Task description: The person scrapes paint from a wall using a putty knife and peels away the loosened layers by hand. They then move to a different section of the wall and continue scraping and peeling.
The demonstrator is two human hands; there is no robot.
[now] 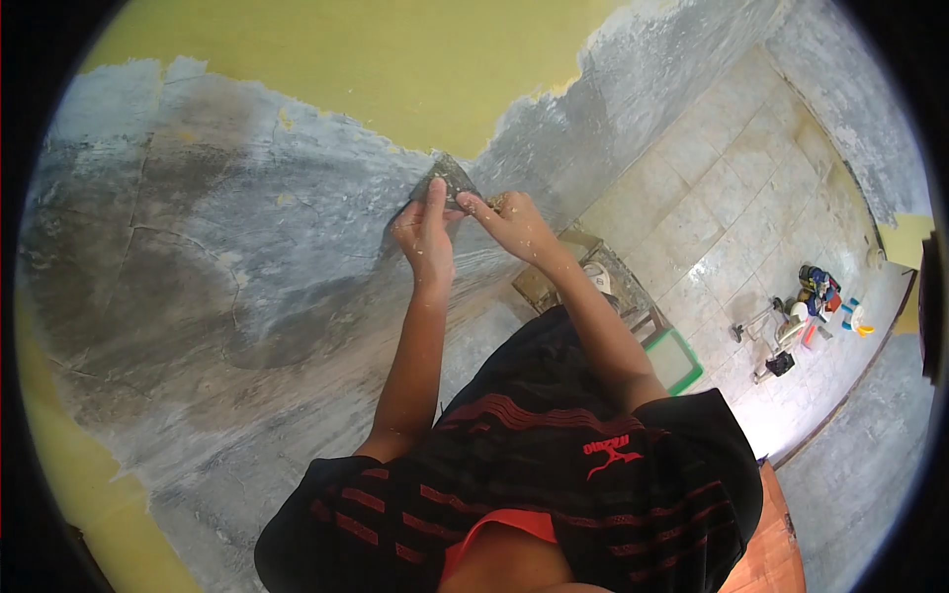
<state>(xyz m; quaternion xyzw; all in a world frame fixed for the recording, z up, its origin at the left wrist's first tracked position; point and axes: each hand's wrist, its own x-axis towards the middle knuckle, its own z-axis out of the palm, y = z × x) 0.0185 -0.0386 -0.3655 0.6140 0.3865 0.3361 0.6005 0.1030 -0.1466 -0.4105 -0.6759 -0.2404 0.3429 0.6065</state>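
Observation:
My right hand is closed round the handle end of a paint scraper, its thumb along the tool. With its fingers on the other side of the blade, my left hand grips the scraper too. The blade's tip meets the wall at the ragged lower edge of the yellow paint. Below that edge the grey wall is bare, patchy and cracked. Pale flakes cling to the blade and my hands. The handle is mostly hidden in my right hand.
Below my right arm are a worn wooden piece of furniture, a white cap and a green-rimmed panel. Several tools and small items, among them a dark bundle, lie on the tiled floor at the right.

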